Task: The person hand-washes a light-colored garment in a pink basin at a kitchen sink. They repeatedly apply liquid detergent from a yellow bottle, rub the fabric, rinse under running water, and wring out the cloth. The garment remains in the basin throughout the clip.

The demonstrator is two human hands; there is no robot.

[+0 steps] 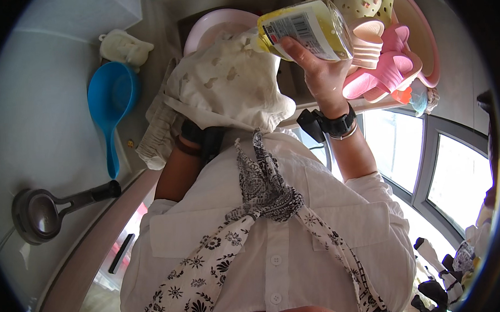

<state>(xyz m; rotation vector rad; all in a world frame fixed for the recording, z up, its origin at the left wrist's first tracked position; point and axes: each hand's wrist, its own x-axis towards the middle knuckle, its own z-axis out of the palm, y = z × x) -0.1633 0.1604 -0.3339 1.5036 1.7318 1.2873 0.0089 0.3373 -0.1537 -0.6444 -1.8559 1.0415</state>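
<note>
My right hand (324, 77) grips a clear bottle of yellow liquid (303, 30) with a printed back label. The bottle is tipped on its side, its pale nozzle pointing left against a cream cloth garment (230, 85). Several darker wet-looking patches mark the cloth. From below, my left forearm (177, 171) reaches under the garment, so the left hand itself is covered and its grip does not show. A gathered, elastic-looking part (153, 149) of cloth hangs beside that forearm. Behind the garment, a pink basin (198, 28) is partly visible.
On the left ledge lie a blue plastic ladle (112, 86), a cream animal-shaped item (126, 48) and a dark grey long-handled object (43, 215). Pink slippers (380, 75), cream clogs (360, 0) and a pink-rimmed tub (434, 60) crowd the right. Windows (394, 145) stand beyond my right arm.
</note>
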